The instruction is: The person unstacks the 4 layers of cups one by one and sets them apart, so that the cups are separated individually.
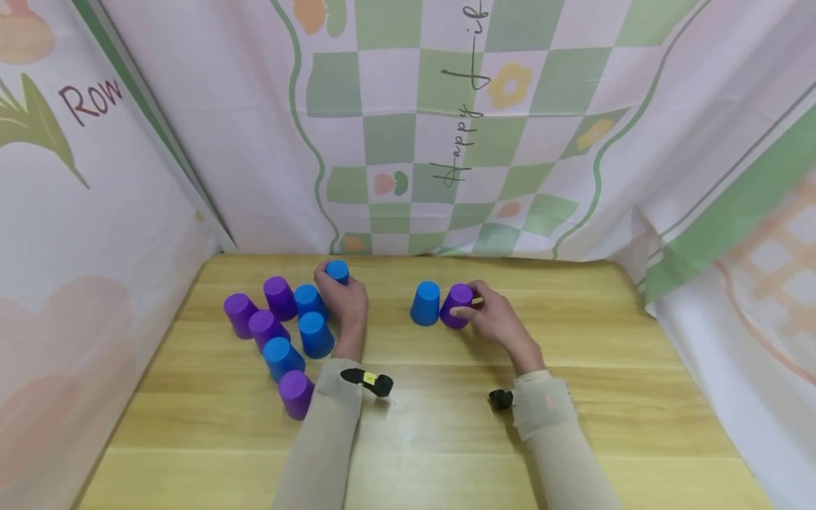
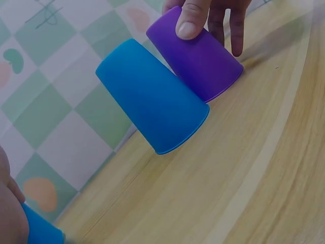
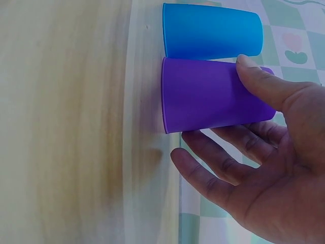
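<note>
My right hand (image 1: 500, 322) pinches an upside-down purple cup (image 1: 455, 309) between thumb and fingers. Right beside it, on its left, stands an upside-down blue cup (image 1: 425, 304). In the right wrist view the thumb lies across the upper side of the purple cup (image 3: 213, 96), and the two lowest fingers reach out loosely below it. Further left, my left hand (image 1: 347, 303) grips another blue cup (image 1: 337, 271), its base showing above the fingers. Only a bit of that blue cup (image 2: 41, 227) appears at the lower left of the left wrist view.
Several upside-down cups cluster left of my left hand, among them a blue cup (image 1: 316, 335) and a purple cup (image 1: 279, 298). A nearer purple cup (image 1: 296, 394) stands beside the left sleeve. Printed curtains (image 1: 255, 142) border the wooden table (image 1: 440, 439) at the back and sides.
</note>
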{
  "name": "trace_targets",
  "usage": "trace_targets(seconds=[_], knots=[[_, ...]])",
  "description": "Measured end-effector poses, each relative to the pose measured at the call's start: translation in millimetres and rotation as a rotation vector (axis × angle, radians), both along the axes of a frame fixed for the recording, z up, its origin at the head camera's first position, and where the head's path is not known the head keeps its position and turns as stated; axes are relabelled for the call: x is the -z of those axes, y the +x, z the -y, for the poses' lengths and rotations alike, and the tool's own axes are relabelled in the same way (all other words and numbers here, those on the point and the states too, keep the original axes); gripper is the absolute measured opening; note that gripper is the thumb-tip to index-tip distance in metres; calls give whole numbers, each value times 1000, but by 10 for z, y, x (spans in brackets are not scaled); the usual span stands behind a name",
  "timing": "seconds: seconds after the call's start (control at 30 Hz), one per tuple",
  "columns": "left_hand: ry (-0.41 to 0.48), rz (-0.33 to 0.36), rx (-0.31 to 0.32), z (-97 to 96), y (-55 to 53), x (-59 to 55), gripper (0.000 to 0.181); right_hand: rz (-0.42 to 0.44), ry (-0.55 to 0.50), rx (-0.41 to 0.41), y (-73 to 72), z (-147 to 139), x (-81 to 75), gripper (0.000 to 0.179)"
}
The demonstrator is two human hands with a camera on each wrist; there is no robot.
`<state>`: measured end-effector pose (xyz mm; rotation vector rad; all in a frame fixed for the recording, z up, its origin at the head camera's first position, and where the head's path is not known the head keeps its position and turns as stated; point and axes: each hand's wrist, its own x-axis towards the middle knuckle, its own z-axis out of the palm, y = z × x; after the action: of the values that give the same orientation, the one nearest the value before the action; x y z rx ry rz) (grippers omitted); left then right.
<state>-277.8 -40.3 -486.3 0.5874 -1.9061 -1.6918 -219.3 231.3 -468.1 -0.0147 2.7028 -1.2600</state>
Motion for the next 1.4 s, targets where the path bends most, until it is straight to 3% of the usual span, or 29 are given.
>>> trace_targets(seconds=[0.7, 1.13, 1.4], knots=[[34, 35, 31, 12, -3, 28, 59, 18, -10, -1, 9, 2, -26, 54], [44, 70, 49, 23, 25, -32, 72, 13, -2, -7, -3, -9, -8, 55], [35, 29, 47, -11, 93, -75, 71, 14, -4, -3, -2, -11, -7, 55]])
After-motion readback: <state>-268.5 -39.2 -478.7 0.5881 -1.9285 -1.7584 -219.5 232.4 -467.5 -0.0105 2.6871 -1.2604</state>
